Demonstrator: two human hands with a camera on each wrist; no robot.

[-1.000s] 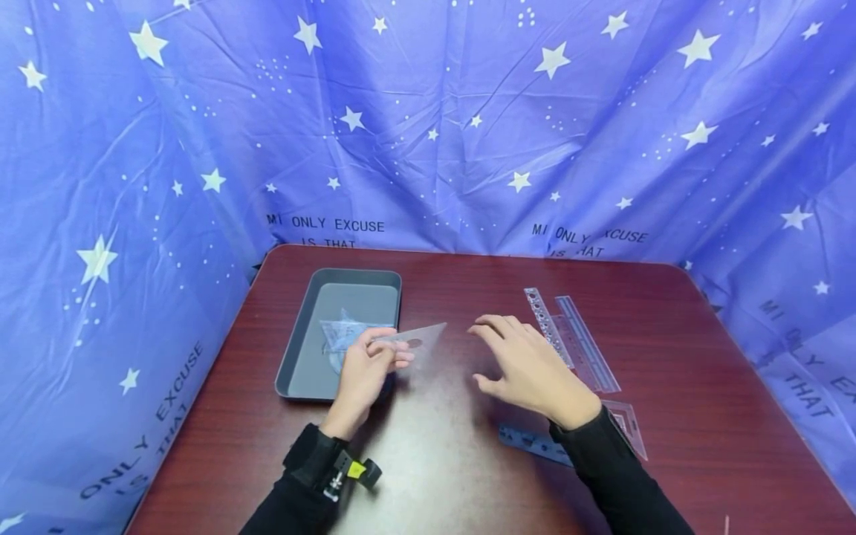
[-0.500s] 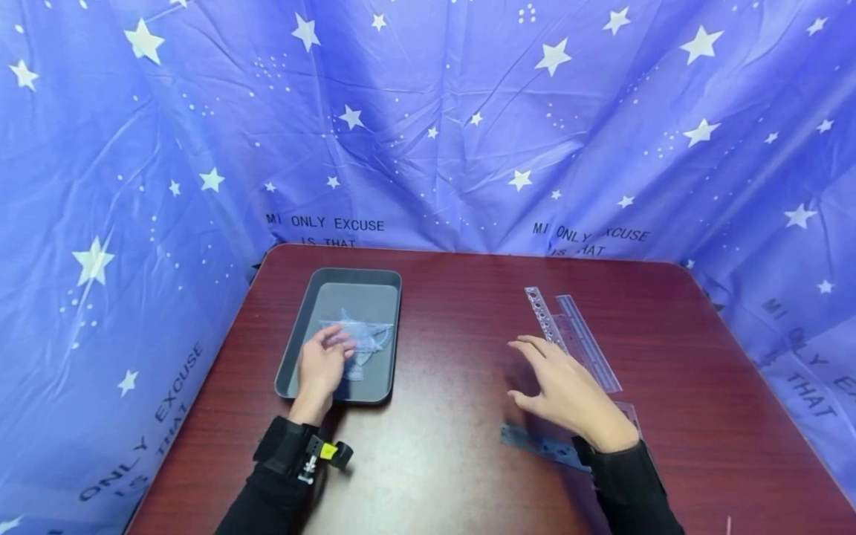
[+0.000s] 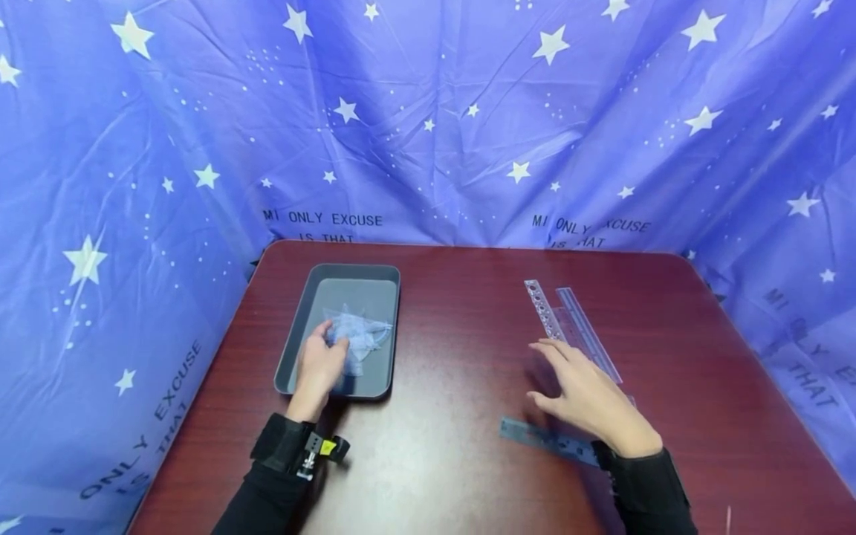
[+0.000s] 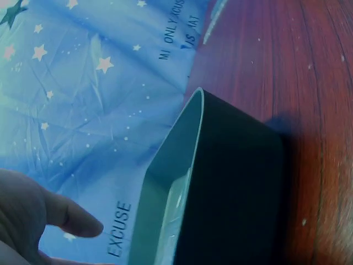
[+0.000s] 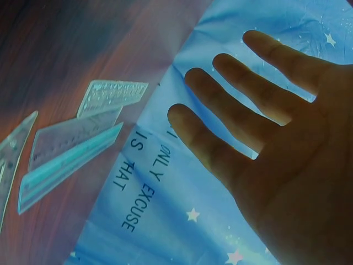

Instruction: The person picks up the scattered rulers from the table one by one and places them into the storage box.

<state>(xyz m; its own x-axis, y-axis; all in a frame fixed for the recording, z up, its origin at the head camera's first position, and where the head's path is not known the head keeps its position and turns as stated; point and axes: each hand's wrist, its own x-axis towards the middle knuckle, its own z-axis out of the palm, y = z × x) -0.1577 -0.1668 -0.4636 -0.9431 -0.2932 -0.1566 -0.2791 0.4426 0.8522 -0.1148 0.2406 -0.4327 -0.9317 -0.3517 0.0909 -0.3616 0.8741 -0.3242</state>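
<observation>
My left hand [image 3: 319,370] is over the left part of a grey tray [image 3: 361,288], beside a pile of clear plastic drawing pieces [image 3: 361,336], at least one triangular. Its thumb stands apart from the fingers with nothing visible between them; whether the fingertips touch the pile cannot be told. In the left wrist view, the thumb [image 4: 77,220] stretches out near the tray wall [image 4: 237,176]. My right hand [image 3: 591,397] hovers above the table, fingers spread and holding nothing. Just beyond it lie a clear ruler with round holes [image 3: 543,306] and a long clear ruler [image 3: 588,334].
A bluish ruler [image 3: 545,440] lies on the dark red table [image 3: 455,319], partly under the right forearm. Another clear piece [image 5: 45,148] lies between the rulers in the right wrist view. A starry blue curtain [image 3: 435,171] encloses the table's far side and ends.
My left hand has carried a clear set square leftward to the tray and let it go onto the pile. My right hand has drifted right and nearer to me.
</observation>
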